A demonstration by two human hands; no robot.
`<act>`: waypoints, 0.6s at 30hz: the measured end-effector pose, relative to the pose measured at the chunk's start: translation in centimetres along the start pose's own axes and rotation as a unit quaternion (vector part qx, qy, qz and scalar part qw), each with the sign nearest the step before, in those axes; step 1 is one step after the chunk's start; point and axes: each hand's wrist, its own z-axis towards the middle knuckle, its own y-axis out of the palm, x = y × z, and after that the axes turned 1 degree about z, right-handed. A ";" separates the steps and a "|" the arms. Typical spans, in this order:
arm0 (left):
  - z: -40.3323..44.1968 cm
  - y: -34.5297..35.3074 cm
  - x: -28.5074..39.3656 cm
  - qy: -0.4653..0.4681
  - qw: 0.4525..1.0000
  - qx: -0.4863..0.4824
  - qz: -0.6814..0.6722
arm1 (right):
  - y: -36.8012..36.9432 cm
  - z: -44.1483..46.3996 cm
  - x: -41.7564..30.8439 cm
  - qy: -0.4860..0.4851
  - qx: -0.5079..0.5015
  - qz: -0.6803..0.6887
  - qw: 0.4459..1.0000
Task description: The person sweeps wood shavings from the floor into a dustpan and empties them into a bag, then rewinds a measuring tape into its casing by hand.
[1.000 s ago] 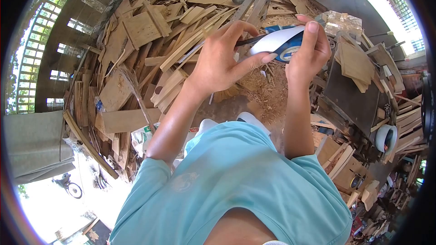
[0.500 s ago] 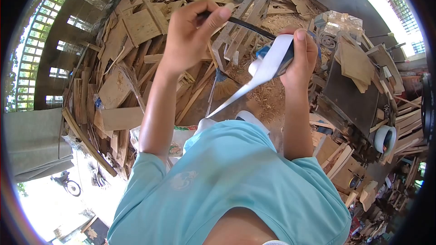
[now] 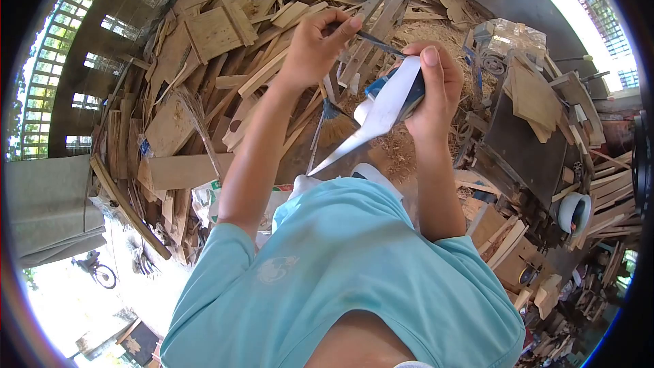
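My left hand [image 3: 319, 49] is raised, its thumb and fingers pinched on one end of a thin black strip [image 3: 380, 42]. The strip slants down to my right hand [image 3: 436, 85], whose fingers wrap round a blue-and-black object [image 3: 413, 99]; its kind I cannot make out. A white band [image 3: 394, 95] lies across its front under my right thumb and narrows to a point down by my shoes. Part of a rounded white piece [image 3: 364, 112] shows at its left side. My right palm and fingers hide much of the object.
Stacked boards and offcuts [image 3: 204, 48] fill the left and far side. A broom [image 3: 335, 126] and wood shavings [image 3: 395, 150] lie on the floor ahead. To the right stand a dark table [image 3: 521, 157] with plywood pieces on it and a white round container [image 3: 575, 212].
My left hand has moved right and slightly down, closer to my right hand, so less black strip spans between them. My right hand has shifted slightly left with the blue-and-black object.
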 end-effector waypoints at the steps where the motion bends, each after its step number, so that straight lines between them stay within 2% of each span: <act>1: -0.5 0.3 -0.2 0.053 0.994 0.070 0.063 | 0.2 0.0 -0.1 -0.005 0.011 -0.010 1.000; 3: -1.9 1.0 0.0 0.157 0.948 0.206 0.187 | 0.6 0.2 -0.3 -0.034 0.046 -0.085 0.995; 4: -3.7 0.7 0.8 0.114 0.964 0.186 0.151 | 0.6 0.3 -0.4 -0.050 0.065 -0.122 0.989; 7: -8.4 2.4 4.2 0.052 0.986 0.152 -0.032 | 0.3 0.6 -0.1 -0.014 0.105 -0.151 0.983; 13: -10.0 5.1 3.7 0.013 0.979 0.151 0.135 | 1.5 0.7 1.0 -0.040 0.095 -0.178 0.979; 16: -10.0 4.1 4.0 0.003 0.978 0.145 0.152 | 1.0 0.7 1.3 -0.025 0.085 -0.195 0.977; 18: -9.8 3.4 4.4 0.024 0.979 0.143 0.140 | 1.1 0.8 1.1 0.011 0.092 -0.137 0.986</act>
